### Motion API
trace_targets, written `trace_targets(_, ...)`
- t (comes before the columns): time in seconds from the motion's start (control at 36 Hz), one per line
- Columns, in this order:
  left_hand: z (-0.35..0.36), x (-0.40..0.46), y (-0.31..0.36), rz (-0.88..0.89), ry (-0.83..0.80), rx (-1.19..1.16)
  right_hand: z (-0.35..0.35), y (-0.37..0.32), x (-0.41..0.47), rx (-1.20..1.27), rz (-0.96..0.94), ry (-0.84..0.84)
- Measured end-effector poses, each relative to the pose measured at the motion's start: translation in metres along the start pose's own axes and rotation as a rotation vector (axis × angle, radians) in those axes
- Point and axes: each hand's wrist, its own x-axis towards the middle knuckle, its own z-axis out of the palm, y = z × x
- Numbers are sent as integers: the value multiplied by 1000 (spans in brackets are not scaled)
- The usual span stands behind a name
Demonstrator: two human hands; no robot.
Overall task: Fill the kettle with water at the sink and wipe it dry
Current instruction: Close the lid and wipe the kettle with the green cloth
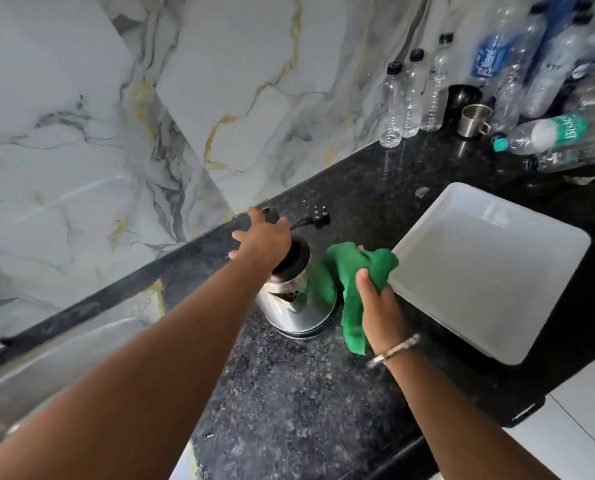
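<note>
A steel kettle [298, 311] with a black lid stands on the black granite counter [289, 393]. My left hand [263, 237] lies over the kettle's top and grips its black handle at the far side. My right hand [381, 306] holds a bunched green cloth [349, 278] pressed against the kettle's right side. The cloth hangs down past my wrist, which wears a metal bangle. The kettle's black plug [318, 216] lies on the counter behind it.
A white square tray [490, 271] lies just right of the cloth. Several empty plastic bottles [414, 95] and a steel mug [473, 121] crowd the back right corner. Marble wall [116, 116] rises behind. A steel sink [46, 368] is at lower left.
</note>
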Motion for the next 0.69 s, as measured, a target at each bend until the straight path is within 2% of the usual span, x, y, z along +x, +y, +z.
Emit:
trace_targets(0.06, -6, -1, -6, 193, 44, 137, 2, -20, -4, 26, -99, 24)
trace_targets(0.14, -19, 7, -13, 688, 90, 353, 20, -34, -7, -96, -236, -136)
trace_targets(0.19, -24, 14, -15, 872, 18, 430, 40, -38, -8, -100, -250, -251)
trace_targets(0.25, -22, 17, -20, 893, -58, 396, 61, -36, -12, -147, -301, -273)
trace_targets(0.31, -17, 19, -25, 878, -61, 291, 75, -22, -14, -254, -433, -209)
trace_targets(0.42, -13, 25, -28, 881, -22, 283, 85, 0, -13, -186, -494, -97)
trace_targets(0.56, -11, 24, -29, 886, -14, 258, 80, 13, -10, -83, -454, -172)
trace_targets(0.69, -11, 24, -30, 884, -16, 224, 74, 26, -11, 94, -267, -170)
